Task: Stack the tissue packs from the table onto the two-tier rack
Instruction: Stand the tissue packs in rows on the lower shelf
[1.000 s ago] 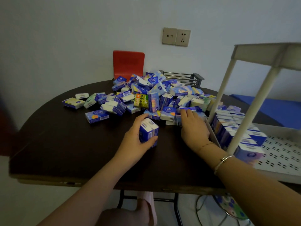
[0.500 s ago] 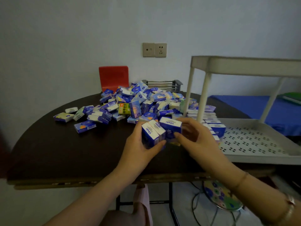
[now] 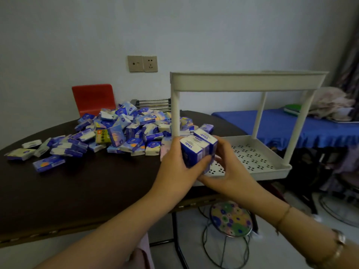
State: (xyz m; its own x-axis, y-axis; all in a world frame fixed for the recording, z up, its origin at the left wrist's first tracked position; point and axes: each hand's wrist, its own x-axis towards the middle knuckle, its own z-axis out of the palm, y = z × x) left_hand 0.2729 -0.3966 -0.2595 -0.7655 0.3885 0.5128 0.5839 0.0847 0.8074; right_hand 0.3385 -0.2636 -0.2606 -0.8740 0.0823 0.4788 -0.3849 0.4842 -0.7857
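Observation:
Both hands hold a small bundle of blue-and-white tissue packs (image 3: 196,148) upright above the table's front right edge. My left hand (image 3: 176,171) grips the bundle from the left, thumb across its front. My right hand (image 3: 227,169) cups it from the right and below. Just behind the bundle stands the white two-tier rack (image 3: 248,82); its perforated lower tray (image 3: 256,158) is bare where visible, and my hands hide its left end. A large loose pile of tissue packs (image 3: 124,131) lies on the dark table (image 3: 77,187) to the left.
Scattered packs (image 3: 48,164) lie at the pile's left edge. Behind the table stand a red chair back (image 3: 93,98) and a metal wire rack (image 3: 153,103). A blue-covered surface (image 3: 281,125) lies to the right, with a round patterned stool (image 3: 231,220) under the table's edge.
The right hand brought a third pack against the two in the left hand. Both hands now hold the bundle together and have carried it right, in front of the rack.

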